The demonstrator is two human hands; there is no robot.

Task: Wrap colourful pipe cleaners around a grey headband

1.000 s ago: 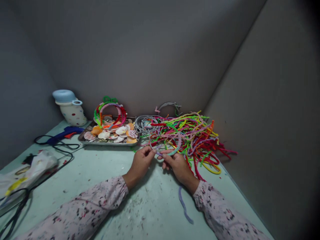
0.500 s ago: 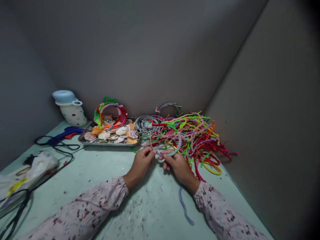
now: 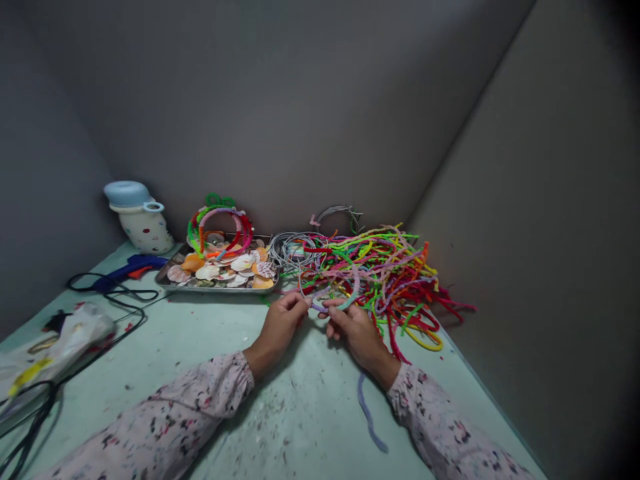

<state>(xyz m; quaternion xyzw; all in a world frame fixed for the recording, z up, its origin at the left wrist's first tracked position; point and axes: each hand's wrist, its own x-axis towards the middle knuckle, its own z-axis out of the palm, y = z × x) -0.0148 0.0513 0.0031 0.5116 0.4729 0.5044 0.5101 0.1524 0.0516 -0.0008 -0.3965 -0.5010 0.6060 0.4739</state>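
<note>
Between my hands is a wire ring (image 3: 357,280) partly wrapped in pink, teal and purple pipe cleaner; bare grey wire shows on its left side. My left hand (image 3: 283,325) pinches the ring at the end of its purple wrapping. My right hand (image 3: 354,331) is closed on the ring's lower right, thumb on top, where teal meets purple. A loose lavender pipe cleaner (image 3: 371,417) lies on the table by my right wrist. Just beyond my hands spreads a heap of colourful pipe cleaners (image 3: 385,267), with coiled grey wire (image 3: 293,248) at its left.
A metal tray (image 3: 220,289) of seashells, with several wrapped rings (image 3: 225,212) standing in it, sits at back left. Further left are a lidded white cup (image 3: 145,227), a blue glue gun (image 3: 125,269), its black cord (image 3: 113,341) and a plastic bag (image 3: 75,340). Grey walls enclose the table.
The purple-wrapped part of the ring between my hands has shifted slightly left with my left hand. My right hand keeps its place and both grips stay closed.
</note>
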